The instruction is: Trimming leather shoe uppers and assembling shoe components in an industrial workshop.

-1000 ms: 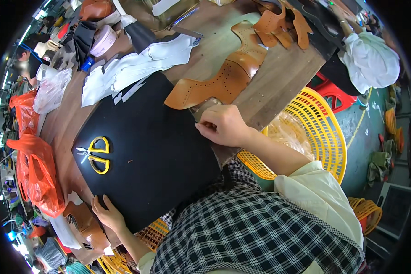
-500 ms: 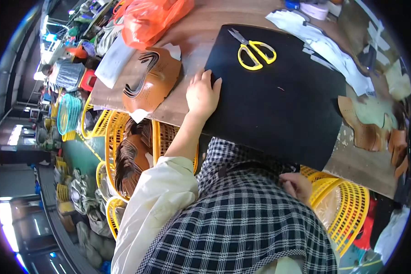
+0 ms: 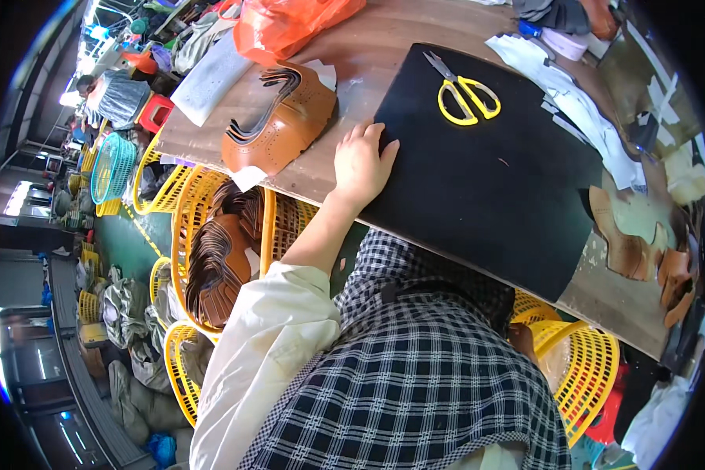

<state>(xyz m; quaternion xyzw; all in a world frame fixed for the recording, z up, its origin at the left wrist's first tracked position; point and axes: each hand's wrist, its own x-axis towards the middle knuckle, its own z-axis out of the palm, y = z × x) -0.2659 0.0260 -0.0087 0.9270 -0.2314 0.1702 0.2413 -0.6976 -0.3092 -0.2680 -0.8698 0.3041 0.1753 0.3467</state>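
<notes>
My left hand (image 3: 362, 166) lies flat at the left edge of a black mat (image 3: 478, 188) on the table, its thumb spread away from the fingers. It holds nothing. Scissors with yellow handles (image 3: 468, 100) rest on the far part of the mat, apart from the hand. To the left of that hand stands a stack of curved tan leather pieces (image 3: 286, 129) with punched holes. A shaded brown patch beside my apron (image 3: 415, 345), above the right basket, may be part of my right hand; its fingers are hidden.
A yellow basket (image 3: 595, 368) stands below the table at right. At left, another yellow basket (image 3: 182, 266) holds stacked leather pieces (image 3: 219, 266). An orange plastic bag (image 3: 282, 27) sits at the back, white material (image 3: 560, 94) at far right, loose leather pieces (image 3: 623, 243) near the right edge.
The view has shifted, so the table and mat sit a little farther right. My right hand, seen curled by the apron before, has dropped into shade. My left hand stays at the mat's edge.
</notes>
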